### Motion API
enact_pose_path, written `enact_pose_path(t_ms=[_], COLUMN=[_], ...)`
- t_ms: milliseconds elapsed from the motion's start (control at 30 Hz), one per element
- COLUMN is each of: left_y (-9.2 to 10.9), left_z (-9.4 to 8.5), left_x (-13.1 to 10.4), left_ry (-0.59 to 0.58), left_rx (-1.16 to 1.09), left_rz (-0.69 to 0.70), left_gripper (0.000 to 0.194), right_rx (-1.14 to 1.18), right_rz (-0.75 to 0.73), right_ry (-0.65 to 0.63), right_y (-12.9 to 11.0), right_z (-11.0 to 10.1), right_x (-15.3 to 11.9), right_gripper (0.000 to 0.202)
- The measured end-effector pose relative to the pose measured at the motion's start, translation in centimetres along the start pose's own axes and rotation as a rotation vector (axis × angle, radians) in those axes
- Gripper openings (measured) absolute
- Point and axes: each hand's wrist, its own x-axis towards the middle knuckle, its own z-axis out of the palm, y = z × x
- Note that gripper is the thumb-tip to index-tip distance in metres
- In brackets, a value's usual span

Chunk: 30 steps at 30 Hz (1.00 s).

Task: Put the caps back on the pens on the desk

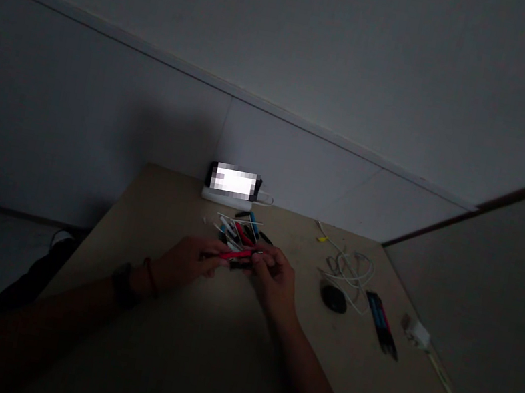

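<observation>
Between my two hands is a red pen (235, 255), held roughly level above the table. My left hand (198, 257) pinches its dark left end, and the fingers of my right hand (273, 272) close round its right end. A short black piece (241, 265) shows just under the pen; whether a hand grips it is unclear. Just beyond my hands lies a loose pile of pens and thin white sticks, with a blue pen (254, 225) and another red one (242, 233) among them. The scene is dim, so fine parts are hard to make out.
A phone with a bright screen (233, 182) leans on a white block (226, 199) by the wall. To the right on the table (329, 364) are a coiled white cable (356, 270), a black mouse (333, 298), a row of dark pens (380, 322) and a white plug (416, 333).
</observation>
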Motion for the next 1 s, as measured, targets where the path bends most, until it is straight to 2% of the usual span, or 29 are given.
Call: enact_pose_path(t_ms=[100,200,400,1000], left_y=[0.42,0.41,-0.03,-0.17], left_z=[0.26,0.44,0.4,0.26], left_x=[-0.32,-0.4,-0.25,-0.1], left_ry=[-0.066,-0.082,-0.09,-0.118], left_rx=[0.125,0.157,0.156,0.124], left_rz=[0.042,0.048,0.004,-0.052], left_gripper=[0.023,0.025,0.027,0.026], right_rx=[0.054,0.073,-0.076,-0.03], right_rz=[-0.015,-0.046,-0.124,-0.136], right_ry=[0.039,0.097,0.118,0.088], right_y=[0.11,0.19,0.06,0.41], right_z=[0.32,0.73,0.91,0.65], right_x=[-0.11,-0.32,-0.6,-0.36], right_gripper=[0.056,0.064,0.031,0.025])
